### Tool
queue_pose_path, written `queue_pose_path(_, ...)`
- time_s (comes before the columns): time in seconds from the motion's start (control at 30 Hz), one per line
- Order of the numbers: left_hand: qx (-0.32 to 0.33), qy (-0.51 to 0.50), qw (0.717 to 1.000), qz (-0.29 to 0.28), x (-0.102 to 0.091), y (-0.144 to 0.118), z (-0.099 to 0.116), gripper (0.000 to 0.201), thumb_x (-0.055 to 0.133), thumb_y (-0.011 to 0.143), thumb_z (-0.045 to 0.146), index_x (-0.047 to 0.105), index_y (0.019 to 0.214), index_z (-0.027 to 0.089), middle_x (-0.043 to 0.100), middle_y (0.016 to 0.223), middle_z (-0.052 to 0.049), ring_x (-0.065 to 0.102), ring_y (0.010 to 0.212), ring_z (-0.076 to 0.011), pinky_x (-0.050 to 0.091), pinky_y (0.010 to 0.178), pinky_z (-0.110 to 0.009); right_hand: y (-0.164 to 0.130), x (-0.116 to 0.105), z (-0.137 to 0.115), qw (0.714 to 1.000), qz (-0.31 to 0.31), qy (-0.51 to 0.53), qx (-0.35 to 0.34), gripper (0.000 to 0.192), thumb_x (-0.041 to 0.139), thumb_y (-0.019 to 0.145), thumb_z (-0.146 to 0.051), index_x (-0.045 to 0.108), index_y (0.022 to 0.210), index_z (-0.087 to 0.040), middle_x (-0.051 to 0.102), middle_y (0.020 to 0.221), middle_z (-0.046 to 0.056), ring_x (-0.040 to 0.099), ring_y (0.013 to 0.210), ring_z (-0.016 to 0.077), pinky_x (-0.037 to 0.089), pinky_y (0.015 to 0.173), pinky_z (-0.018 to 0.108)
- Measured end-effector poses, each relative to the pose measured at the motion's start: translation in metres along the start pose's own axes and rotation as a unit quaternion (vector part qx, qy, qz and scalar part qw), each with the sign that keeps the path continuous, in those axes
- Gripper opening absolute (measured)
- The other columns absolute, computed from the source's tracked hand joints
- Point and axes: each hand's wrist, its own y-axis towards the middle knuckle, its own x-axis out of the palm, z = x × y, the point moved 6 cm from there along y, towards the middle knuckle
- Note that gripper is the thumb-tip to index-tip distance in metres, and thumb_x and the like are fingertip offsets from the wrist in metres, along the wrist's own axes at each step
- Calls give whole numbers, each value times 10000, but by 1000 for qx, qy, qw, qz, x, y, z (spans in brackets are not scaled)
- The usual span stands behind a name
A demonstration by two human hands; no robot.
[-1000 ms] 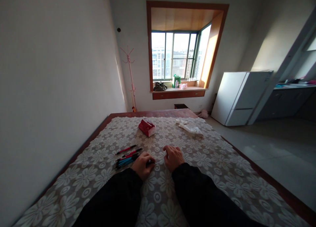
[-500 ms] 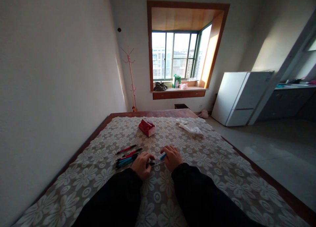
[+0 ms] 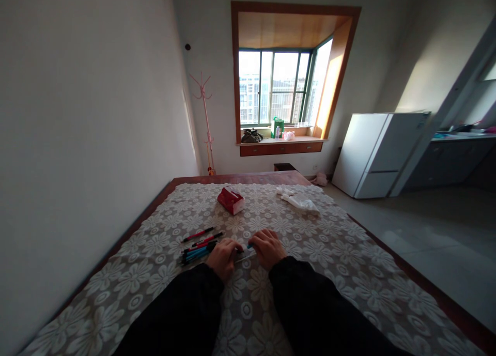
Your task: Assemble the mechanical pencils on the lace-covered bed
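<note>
My left hand is closed, with a dark pen part showing at its fingertips. Just to its right, my right hand is curled around a blue pen part, mostly hidden by the fingers. A thin, pale stick-like piece, perhaps a refill, lies low between both hands; which hand holds it, I cannot tell. Beside my left hand is a pile of blue and black pens. Red and black pens lie just beyond the pile.
A flowered cloth covers the wooden table. Farther back on it are a red tissue pack and a crumpled white plastic bag. A wall runs along the left; a white fridge stands beyond the table's right side.
My right hand has shifted slightly left, towards my left hand, and its fingers now cover more of the blue pen part. Less of the dark part shows at my left hand.
</note>
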Motion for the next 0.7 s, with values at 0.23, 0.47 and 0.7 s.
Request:
queue_pose_path(0.23, 20, 9, 1000, -3, -2, -2, 4, 256, 491, 852, 106, 708, 938, 210, 697, 1073, -84, 609, 1068, -260, 473, 954, -397, -4, -2, -11, 998, 12, 33, -58, 244, 605, 822, -136, 681, 1015, -265, 690, 1134, 18, 554, 1128, 207, 269, 1084, 400)
queue_pose_path(0.47, 30, 16, 999, -1, 0, -1, 5, 217, 555, 831, 124, 746, 879, 215, 706, 1092, -85, 622, 1063, -268, 481, 955, -428, -5, 14, -10, 994, -27, 42, -99, 117, 657, 811, -194, 679, 900, -267, 662, 1234, -9, 514, 1206, 221, 269, 1095, 419)
queue_pose_path(0.7, 32, 19, 999, 13, -1, -2, 6, 201, 588, 791, 127, 751, 862, 220, 714, 1069, -74, 639, 1044, -269, 491, 946, -438, -4, 17, 1, 995, -29, 43, -84, 145, 703, 783, -204, 713, 898, -293, 630, 1304, -7, 488, 1260, 261, 288, 1083, 478)
